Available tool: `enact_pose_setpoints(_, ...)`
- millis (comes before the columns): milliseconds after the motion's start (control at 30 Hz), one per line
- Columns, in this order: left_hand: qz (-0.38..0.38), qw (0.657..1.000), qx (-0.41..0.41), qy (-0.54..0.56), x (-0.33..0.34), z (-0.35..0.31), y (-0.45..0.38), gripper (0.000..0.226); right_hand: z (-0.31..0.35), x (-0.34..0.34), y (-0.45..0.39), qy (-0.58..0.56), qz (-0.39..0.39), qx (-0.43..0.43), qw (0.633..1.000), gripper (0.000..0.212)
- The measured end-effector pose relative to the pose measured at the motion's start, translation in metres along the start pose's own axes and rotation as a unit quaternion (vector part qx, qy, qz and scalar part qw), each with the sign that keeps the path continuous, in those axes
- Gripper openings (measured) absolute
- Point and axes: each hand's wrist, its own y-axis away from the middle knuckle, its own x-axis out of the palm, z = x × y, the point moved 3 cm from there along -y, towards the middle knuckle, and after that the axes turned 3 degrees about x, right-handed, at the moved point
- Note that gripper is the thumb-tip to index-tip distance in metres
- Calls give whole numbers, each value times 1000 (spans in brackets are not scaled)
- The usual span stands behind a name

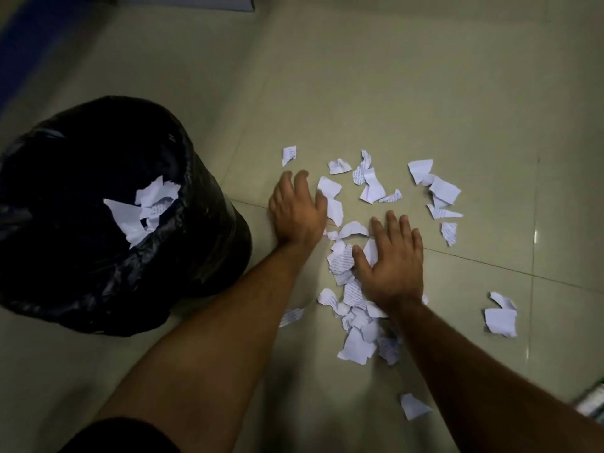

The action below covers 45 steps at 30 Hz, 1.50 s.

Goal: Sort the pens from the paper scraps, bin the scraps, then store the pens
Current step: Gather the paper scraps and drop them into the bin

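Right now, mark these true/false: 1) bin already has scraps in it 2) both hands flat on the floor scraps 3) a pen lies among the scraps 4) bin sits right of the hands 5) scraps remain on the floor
1) True: white scraps lie inside the black-lined bin.
2) True: the left hand and right hand are spread, fingers straight, on the floor scraps.
3) False: no pen shows; only paper.
4) False: the bin stands left of both hands.
5) True: many pieces still lie on the tiled floor.

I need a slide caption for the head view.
Both hands gather torn white paper scraps beside black-lined bin.
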Motion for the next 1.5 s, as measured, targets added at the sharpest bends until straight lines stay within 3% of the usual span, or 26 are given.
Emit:
enact_pose_setpoints(133,117,989,-91,14,26,0,-43,65,-2,2,-2,-1,3,11,1000,62)
enact_pose_setpoints(233,160,987,0,17,31,-17,-43,63,-2,2,-2,2,0,11,1000,60)
enact_pose_setpoints(333,108,985,130,35,24,-30,-26,57,-2,1,-3,0,2,8,1000,58)
enact_pose_setpoints(367,78,988,129,17,23,-27,-28,55,-3,0,-4,-2,2,10,1000,57)
enact_pose_setpoints(433,46,998,42,-3,26,-16,-42,60,-3,0,-3,-4,2,12,1000,55)
enact_pose_setpoints(500,98,995,-12,2,35,-12,-56,69,-2,0,-5,-13,-2,7,1000,54)
enact_pose_setpoints(633,223,957,172,75,57,-65,-32,66,-2,3,-7,-27,-5,11,1000,54)
enact_pose_setpoints(733,251,931,232,124,50,-84,3,56,-3,-1,-5,-63,-7,6,998,59)
enact_pose_setpoints(900,235,939,186,168,29,-85,20,53,-10,-17,0,-200,-10,6,980,67)
enact_pose_setpoints(1100,180,946,252,94,52,-126,13,60,-68,-19,45,45,-44,74,995,64)
enact_pose_setpoints(1300,247,937,246,-7,87,-171,4,78,-70,-13,41,29,-32,63,997,64)
enact_pose_setpoints(1400,261,915,300,-70,87,-170,18,62,-71,-17,40,5,-31,76,997,63)
enact_pose_setpoints(1500,214,906,363,-33,65,-159,44,48,-71,-18,41,-64,-83,97,990,60)
